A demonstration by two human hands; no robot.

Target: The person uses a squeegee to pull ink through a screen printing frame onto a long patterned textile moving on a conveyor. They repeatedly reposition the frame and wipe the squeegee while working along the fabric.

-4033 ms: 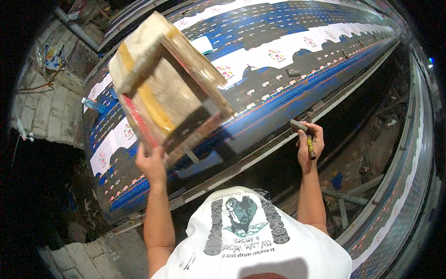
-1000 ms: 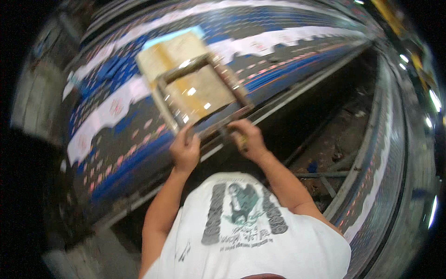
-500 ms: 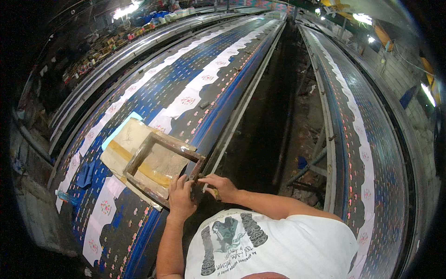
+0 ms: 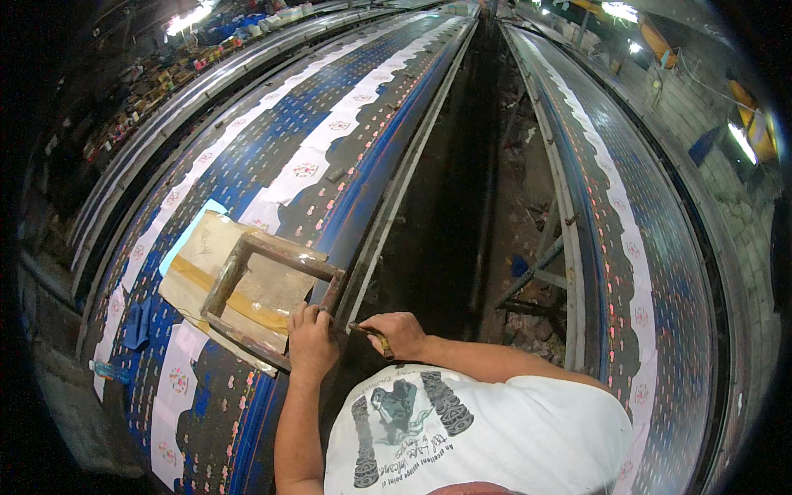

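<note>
A rectangular wooden frame (image 4: 216,295), worn and brown, lies tilted over a beige board (image 4: 198,247) with a yellow-brown strip across it. The frame and board rest at the near edge of the long printing table. My left hand (image 4: 312,342) is closed over the frame's near right side, its fingertips bent inward. My right hand (image 4: 400,334), just right of the frame, is closed around a small tool with a yellowish handle (image 4: 385,345). The tool's short end points toward the frame, apart from it; its exact kind is unclear.
Long tables (image 4: 330,198) with white floral fabric strips (image 4: 301,177) run into the distance on both sides of a dark aisle (image 4: 437,231). A blue cloth (image 4: 138,324) and a plastic bottle (image 4: 110,372) lie left of the board. Metal rails edge the tables.
My right hand has drawn back slightly from the frame's corner, and more of the tool's handle shows. My left hand stays on the frame. The whole view has shifted a little.
</note>
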